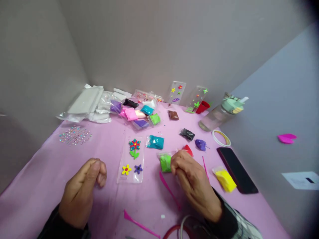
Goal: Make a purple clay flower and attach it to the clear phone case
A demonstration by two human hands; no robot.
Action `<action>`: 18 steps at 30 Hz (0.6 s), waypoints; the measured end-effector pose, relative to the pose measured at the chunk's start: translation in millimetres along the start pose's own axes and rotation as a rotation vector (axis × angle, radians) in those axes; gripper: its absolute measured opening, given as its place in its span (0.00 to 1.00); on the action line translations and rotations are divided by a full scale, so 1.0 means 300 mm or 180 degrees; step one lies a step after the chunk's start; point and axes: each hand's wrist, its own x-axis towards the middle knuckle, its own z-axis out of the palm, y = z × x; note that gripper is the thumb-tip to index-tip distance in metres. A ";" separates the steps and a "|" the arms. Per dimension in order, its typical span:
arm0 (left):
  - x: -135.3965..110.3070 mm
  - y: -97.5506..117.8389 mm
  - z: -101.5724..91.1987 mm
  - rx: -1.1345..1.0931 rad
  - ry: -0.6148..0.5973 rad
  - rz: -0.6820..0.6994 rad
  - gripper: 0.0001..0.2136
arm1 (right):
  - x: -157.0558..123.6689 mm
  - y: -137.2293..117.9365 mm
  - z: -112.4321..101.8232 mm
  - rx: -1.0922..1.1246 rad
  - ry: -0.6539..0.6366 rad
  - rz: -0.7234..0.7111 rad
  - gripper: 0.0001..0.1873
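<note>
The right hand (pixel 189 182) is folded inward, knuckles up, over the edge of a green packet (pixel 165 163); its fingers hide whatever it may grip, so whether it is clamped on anything cannot be told. The left hand (pixel 83 191) is curled too, thumb laid against the fingers; whether something small is pinched there cannot be told.

Between them, nearer the left hand, a clear phone case (pixel 132 178) with flower shapes lies flat on the worktop (pixel 104 212), probably centred so either hand can reach it. One pink tool (pixel 169 190) lies just beside the right hand and another (pixel 142 225) by the worktop's near edge, seemingly kept within easy reach.

A yellow packet (pixel 225 181) and a black phone (pixel 236 171) sit along the right edge, apparently out of the way. Toward the far edge are heaped packets (pixel 131 114); a decorated case (pixel 175 88) stands there, seemingly propped by the wall (pixel 149 43).
</note>
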 end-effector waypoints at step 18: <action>0.025 -0.007 -0.025 0.0271 -0.0170 0.0218 0.14 | 0.031 -0.016 0.207 -0.0708 -0.0799 0.0262 0.03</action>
